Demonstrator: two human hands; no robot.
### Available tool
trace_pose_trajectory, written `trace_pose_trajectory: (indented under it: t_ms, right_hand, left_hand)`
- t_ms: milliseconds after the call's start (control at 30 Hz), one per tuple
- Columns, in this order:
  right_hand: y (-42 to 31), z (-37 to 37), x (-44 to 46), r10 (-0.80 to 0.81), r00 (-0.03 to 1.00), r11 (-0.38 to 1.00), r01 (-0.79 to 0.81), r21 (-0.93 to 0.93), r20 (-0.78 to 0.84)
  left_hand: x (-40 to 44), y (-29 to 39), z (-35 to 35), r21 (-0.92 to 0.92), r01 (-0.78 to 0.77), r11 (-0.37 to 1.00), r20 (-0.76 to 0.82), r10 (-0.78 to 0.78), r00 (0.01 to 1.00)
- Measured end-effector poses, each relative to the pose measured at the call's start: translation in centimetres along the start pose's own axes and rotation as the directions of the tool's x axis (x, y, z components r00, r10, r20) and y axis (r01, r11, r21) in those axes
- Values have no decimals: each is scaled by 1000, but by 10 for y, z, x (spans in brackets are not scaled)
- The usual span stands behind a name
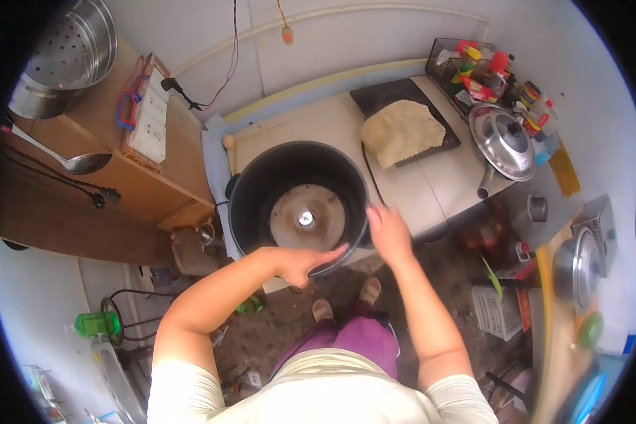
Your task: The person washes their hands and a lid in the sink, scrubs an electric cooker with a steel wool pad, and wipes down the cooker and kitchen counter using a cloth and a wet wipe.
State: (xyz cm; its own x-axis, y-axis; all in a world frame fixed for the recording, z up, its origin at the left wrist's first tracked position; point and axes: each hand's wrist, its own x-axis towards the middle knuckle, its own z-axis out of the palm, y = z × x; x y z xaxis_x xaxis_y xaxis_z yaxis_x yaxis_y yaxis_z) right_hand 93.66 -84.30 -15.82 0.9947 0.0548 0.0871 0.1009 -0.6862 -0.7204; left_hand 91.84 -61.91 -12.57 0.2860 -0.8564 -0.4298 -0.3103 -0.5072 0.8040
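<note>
A large black rice cooker body (251, 201) stands without a lid at the front left of the tiled counter. Its inner pot is absent, so the round, stained heating plate (286, 230) shows at the bottom with a shiny button (306, 219) in the middle. My left hand (305, 264) grips the near rim, fingers pointing right and thumb toward me. On the right side of the same rim, my right hand (389, 232) is closed, its fingertips partly hidden.
A pale flat sheet of dough (403, 133) covers much of a black induction cooktop (374, 95). To the right are a lidded pan (503, 141) and a wire basket (442, 63) of bottles. A wooden cabinet (92, 152) with power sockets (148, 116) borders the left; a ladle (85, 163) lies there.
</note>
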Motion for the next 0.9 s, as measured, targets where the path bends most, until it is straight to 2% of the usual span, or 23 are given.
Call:
trace_pose_trajectory:
  t_ms: [33, 67, 133, 167, 200, 233, 300, 333, 433, 500, 600, 700, 733, 833, 867, 900]
  right_hand:
    - [-6, 2, -13, 26, 999, 999, -26, -20, -33]
    - [-7, 9, -25, 33, 994, 999, -31, 24, -104]
    - [-3, 28, -46, 56, 969, 993, -30, 112, -241]
    - [-3, 31, -52, 25, 966, 995, 1, 101, -256]
    - [-7, 27, -54, 49, 975, 996, -33, 77, -216]
    - [-12, 20, -55, 75, 982, 996, -66, 53, -173]
    - [-11, 15, -44, -61, 976, 991, 34, -130, -210]
    - [-12, 12, -34, -131, 968, 973, 84, -217, -213]
    - [-30, 10, 19, 72, 996, 926, -45, -376, 59]
    - [-29, 8, 74, 34, 980, 948, 30, -317, 194]
    - [-16, 25, 135, -144, 918, 933, 250, -257, 370]
    - [-25, 23, 138, -138, 936, 942, 225, -249, 324]
    - [-15, 28, 132, -157, 945, 959, 216, -184, 287]
    - [3, 19, 79, -71, 975, 991, 92, -93, 211]
    - [7, 14, 60, -120, 980, 993, 120, 10, 158]
    - [7, 9, 48, -150, 981, 989, 148, 25, 126]
  left_hand:
    - [-3, 2, -2, 9, 15, 1000, -2, -15, 1000]
    - [-2, 1, 2, 72, 51, 996, -75, -46, 996]
    - [13, 11, 24, 116, 190, 975, -345, -140, 928]
    - [26, 17, 30, 121, 261, 958, -473, -176, 864]
    - [40, 24, 31, 12, 274, 962, -561, -221, 798]
    - [51, 28, 31, 7, 309, 951, -578, -248, 777]
    - [68, 30, 24, -17, 385, 923, -617, -313, 722]
    - [73, 28, 26, 35, 352, 935, -668, -240, 704]
    - [67, 30, 24, 27, 236, 971, -657, -160, 737]
    - [69, 27, 28, 17, 287, 958, -661, -205, 722]
    - [66, 34, 22, -20, 316, 949, -634, -256, 730]
    - [65, 36, 19, -39, 298, 954, -637, -253, 728]
    - [64, 35, 20, -38, 290, 956, -642, -245, 727]
    - [63, 30, 21, -66, 250, 966, -654, -231, 720]
    - [60, 32, 19, -62, 258, 964, -631, -238, 738]
    - [56, 34, 17, -58, 266, 962, -608, -245, 755]
